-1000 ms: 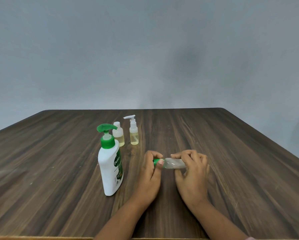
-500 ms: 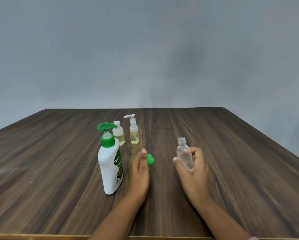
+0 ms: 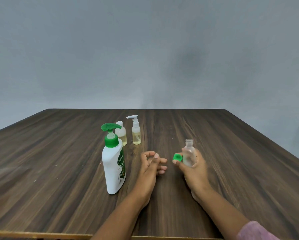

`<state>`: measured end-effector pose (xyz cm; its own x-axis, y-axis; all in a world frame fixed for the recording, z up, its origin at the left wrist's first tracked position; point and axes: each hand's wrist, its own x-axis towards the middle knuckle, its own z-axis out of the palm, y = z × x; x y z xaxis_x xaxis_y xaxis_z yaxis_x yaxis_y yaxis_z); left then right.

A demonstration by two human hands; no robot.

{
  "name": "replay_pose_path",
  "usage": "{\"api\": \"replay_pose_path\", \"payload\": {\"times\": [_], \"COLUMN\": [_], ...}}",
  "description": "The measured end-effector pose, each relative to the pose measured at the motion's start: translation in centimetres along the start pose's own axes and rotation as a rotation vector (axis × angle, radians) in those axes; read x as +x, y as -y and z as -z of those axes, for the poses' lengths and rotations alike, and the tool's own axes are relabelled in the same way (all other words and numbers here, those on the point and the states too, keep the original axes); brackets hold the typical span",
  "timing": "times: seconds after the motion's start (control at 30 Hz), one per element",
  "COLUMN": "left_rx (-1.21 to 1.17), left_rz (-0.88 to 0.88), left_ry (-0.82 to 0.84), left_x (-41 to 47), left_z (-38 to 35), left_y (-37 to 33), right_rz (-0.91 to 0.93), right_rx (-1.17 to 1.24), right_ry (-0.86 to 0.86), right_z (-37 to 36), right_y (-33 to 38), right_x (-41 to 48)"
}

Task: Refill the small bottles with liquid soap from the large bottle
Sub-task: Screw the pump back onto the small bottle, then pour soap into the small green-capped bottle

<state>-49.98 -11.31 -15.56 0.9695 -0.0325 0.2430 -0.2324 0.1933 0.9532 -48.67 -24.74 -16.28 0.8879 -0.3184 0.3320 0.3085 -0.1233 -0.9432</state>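
A clear small bottle (image 3: 189, 154), uncapped, is held upright by the right hand (image 3: 194, 168), right of the large bottle (image 3: 114, 170). A green cap (image 3: 177, 157) is seen just beside that hand's thumb. The empty left hand (image 3: 149, 168) is rested nearer the large bottle.

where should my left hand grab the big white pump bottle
Wrap the left hand around the white body of the large bottle, coming from its right side. It stands upright just left of that hand, and the green pump would likely give a wobbly grip.
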Motion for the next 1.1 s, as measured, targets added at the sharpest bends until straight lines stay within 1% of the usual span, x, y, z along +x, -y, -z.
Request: {"api": "replay_pose_path", "payload": {"times": [0.07,0.13,0.23,0.33,0.43,0.53,0.6,0.67,0.77,0.8,0.83,0.9,0.93,0.97,1.1], "left_rx": [0.044,0.074,0.095,0.117,0.193,0.261,0.317,0.374,0.491,0.511,0.515,0.506,0.513,0.533,0.573], "left_rz": [-0.001,-0.002,0.006,-0.002,-0.035,-0.081,-0.199,-0.42,-0.799,-0.891,-0.948,-0.966,-0.949,-0.92,-0.711], "left_ry": [0.002,0.025,0.022,0.02,0.034,0.035,-0.024,-0.075,-0.15,-0.223,-0.319,-0.516,-0.59,-0.629,-0.583], "left_x": [0.0,-0.1,-0.2,-0.1,-0.2,-0.5,-1.3,-2.6,-4.4,-4.7,-4.6,-4.1,-3.7,-3.3,-1.5], "left_z": [0.0,-0.1,-0.1,0.0,0.2,0.1,0.0,-0.1,0.6,1.1,1.7,3.6,4.7,5.9,9.2], "left_y": [0.0,0.2,0.1,0.0,0.3,0.4,-0.3,-1.5,-4.4,-5.6,-6.6,-8.5,-9.3,-10.2,-12.8], "right_rz": [-0.032,-0.061,-0.102,-0.086,-0.052,0.019,0.131,0.263,0.353,0.383,0.429,0.513,0.516,0.502,0.451], "right_rx": [-0.207,-0.362,-0.448,-0.532,-0.536,-0.497,-0.398,-0.262,-0.159,-0.155,-0.147,-0.09,-0.052,-0.02,0.065], "right_ry": [-0.129,-0.195,-0.244,-0.241,-0.232,-0.273,-0.304,-0.235,-0.054,-0.003,0.04,0.121,0.152,0.172,0.192], "right_z": [0.1,0.3,0.2,0.0,0.0,0.0,0.0,-0.2,-1.6,-2.2,-2.8,-4.2,-4.8,-5.4,-7.7], "right_y": [-0.3,-0.3,-0.1,-0.5,-0.8,-0.5,0.3,1.1,2.5,2.9,3.3,4.0,4.2,4.3,5.4], "right_x": [1.2,2.3,3.6,4.1,3.9,3.2,2.1,0.3,-2.4,-3.1,-3.8,-5.2,-5.8,-6.4,-7.2]}}
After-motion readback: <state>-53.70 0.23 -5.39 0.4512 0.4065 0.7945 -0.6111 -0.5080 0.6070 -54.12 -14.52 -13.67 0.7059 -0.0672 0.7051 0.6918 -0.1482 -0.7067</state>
